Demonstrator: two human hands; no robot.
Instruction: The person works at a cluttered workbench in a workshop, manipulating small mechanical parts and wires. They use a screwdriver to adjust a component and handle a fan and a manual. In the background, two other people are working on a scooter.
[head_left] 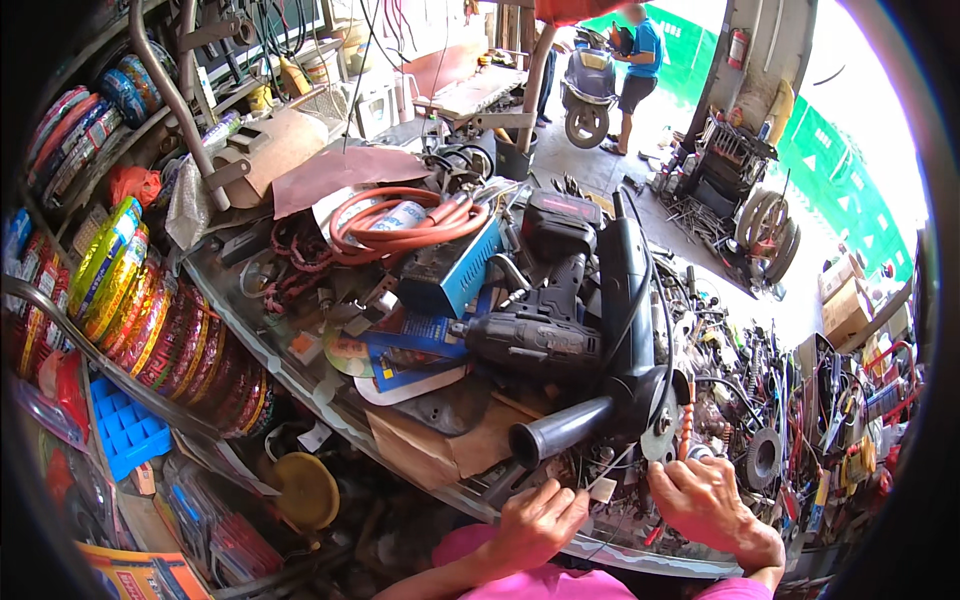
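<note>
The angle grinder (628,330) lies right of the cordless drill (540,320); both hands just before it.

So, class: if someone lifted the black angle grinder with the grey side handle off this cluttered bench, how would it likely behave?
The black angle grinder is probably stiff and heavy for its size, given its long, solid body. Its dark cord looks floppy and might snag neighbouring tools. The grey side handle juts out, so it likely wouldn't roll far.

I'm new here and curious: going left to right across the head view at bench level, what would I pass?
Stacked colourful wire coils → blue box → black cordless drill → black angle grinder → heap of small tools.
</note>
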